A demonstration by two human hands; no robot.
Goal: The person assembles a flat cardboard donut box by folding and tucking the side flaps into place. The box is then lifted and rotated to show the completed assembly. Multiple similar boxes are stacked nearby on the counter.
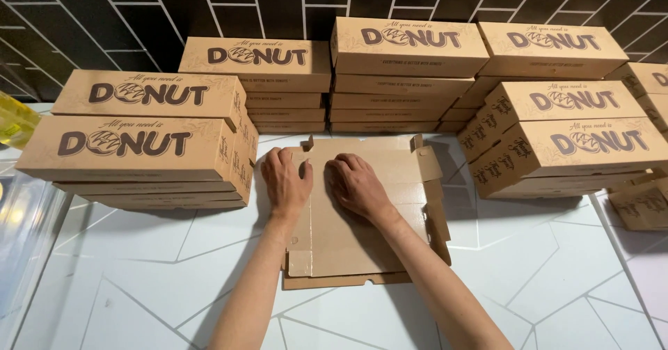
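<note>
- We count one unfolded cardboard box blank (365,218), flat at table centre.
- Our left hand (285,183) and right hand (356,185) press palm-down on it, fingers loosely curled, grasping nothing.
- Five stacks of closed brown boxes (139,138) ring it.
- White table (543,273) with grey line pattern; black tiled wall (104,9).

Both bare forearms stretched forward from the lower edge, coming closer together toward the wrists. Left hand (285,181) laid palm down, fingers bent a little and kept together, thumb pointing inward. Right hand (357,183) also palm down just beside, knuckles raised, fingers curled downward. Thumbs near each other, not clearly touching.
</note>
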